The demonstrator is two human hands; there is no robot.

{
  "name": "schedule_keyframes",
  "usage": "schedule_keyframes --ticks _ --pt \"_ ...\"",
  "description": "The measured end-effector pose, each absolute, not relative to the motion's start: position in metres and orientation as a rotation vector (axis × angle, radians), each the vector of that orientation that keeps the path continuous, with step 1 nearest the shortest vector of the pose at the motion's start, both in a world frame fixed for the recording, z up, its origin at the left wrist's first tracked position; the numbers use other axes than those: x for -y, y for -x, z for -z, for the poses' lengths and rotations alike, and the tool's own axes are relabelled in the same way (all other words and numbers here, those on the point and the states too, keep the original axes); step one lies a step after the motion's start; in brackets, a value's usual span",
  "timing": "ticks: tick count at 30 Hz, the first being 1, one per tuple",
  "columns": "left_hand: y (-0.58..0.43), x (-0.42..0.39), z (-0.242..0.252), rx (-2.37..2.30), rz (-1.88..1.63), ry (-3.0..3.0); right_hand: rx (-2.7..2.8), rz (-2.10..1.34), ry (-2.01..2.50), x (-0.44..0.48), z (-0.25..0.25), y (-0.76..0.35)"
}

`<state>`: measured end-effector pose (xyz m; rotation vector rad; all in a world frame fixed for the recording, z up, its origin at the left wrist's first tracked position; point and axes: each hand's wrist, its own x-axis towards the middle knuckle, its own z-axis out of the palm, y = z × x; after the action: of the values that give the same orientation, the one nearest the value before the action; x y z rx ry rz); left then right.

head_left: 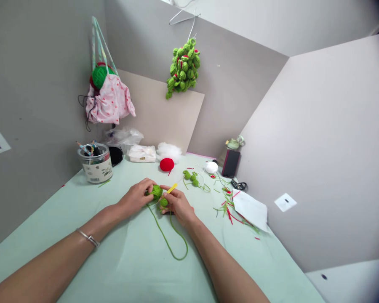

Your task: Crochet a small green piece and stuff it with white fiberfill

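My left hand (139,194) is closed around a ball of green yarn (156,192) just above the table. My right hand (179,205) pinches a crochet hook with a yellow handle (172,188), and a small round green crochet piece (164,202) sits at its fingers. A strand of green yarn (187,248) hangs from between the hands and loops over the table toward me. Beyond the right hand lie several small green crochet pieces (195,182).
A red yarn ball (166,164), white stuffing (169,152) and a tissue pack (141,154) line the back. At left stands a jar of pens (97,168). Yarn scraps (229,210) and white paper (250,210) lie right, near a black phone-like device (230,163). Green crochet work (183,67) hangs above.
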<state>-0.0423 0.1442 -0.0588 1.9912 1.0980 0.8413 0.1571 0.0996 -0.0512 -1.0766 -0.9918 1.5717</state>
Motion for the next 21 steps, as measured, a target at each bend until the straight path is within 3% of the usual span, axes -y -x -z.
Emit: schedule_keyframes --ticks 8,21 --pt "0.050 -0.150 0.057 -1.202 -0.914 -1.919 1.033 -1.553 1.067 -0.097 0.049 -0.155" --pt "0.076 -0.156 0.018 -0.972 -0.795 -1.644 1.064 -1.585 1.048 -0.095 0.046 -0.151"
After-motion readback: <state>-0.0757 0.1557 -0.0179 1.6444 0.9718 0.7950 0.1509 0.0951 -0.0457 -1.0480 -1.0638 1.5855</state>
